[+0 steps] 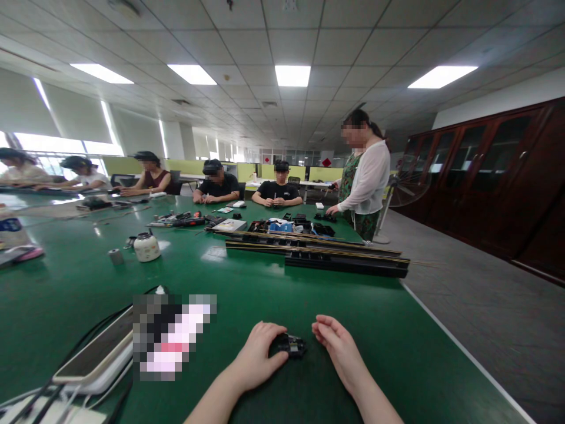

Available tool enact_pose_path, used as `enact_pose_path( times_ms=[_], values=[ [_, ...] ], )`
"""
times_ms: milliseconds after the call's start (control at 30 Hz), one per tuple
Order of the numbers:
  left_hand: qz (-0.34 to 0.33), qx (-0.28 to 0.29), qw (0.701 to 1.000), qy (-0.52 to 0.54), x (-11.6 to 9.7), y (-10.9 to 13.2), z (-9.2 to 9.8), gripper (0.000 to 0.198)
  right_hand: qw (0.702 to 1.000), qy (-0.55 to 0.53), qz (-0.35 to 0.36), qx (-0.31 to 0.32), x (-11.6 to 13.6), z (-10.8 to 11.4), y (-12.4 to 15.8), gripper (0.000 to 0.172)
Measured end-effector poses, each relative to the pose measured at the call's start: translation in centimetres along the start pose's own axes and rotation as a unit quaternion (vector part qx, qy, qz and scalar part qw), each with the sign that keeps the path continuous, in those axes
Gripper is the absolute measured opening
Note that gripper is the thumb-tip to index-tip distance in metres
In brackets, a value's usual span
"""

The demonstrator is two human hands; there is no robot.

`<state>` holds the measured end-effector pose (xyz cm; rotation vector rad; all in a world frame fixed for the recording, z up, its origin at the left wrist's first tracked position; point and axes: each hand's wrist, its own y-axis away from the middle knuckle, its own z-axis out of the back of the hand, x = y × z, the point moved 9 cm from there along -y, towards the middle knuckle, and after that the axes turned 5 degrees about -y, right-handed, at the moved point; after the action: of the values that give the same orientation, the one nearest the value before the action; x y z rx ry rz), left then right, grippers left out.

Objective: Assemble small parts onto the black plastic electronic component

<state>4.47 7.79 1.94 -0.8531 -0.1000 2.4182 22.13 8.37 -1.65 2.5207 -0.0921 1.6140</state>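
Observation:
A small black plastic part (295, 347) with a lighter patch in its middle lies low over the green table. My left hand (261, 354) grips its left side between thumb and fingers. Just to the right of the part, and apart from it, is my right hand (338, 347). Its fingers are curled with the tips drawn together towards the thumb; whatever may be between them is too small to see.
Long black rails with thin brass-coloured rods (344, 262) lie across the green table (247, 294). Beyond them is a pile of tools and parts (282, 225). Left are a phone (99, 347) with cables and a white jar (147, 247). Several people sit around; one person (364, 176) stands.

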Motion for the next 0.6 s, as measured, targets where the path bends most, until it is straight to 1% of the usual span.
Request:
enact_pose_path(
  times_ms=[600],
  values=[
    [0.013, 0.011, 1.000, -0.001, 0.03, 0.06, -0.11, 0.033, 1.000, -0.006, -0.004, 0.000, 0.12, -0.14, 0.12, 0.035]
  ],
)
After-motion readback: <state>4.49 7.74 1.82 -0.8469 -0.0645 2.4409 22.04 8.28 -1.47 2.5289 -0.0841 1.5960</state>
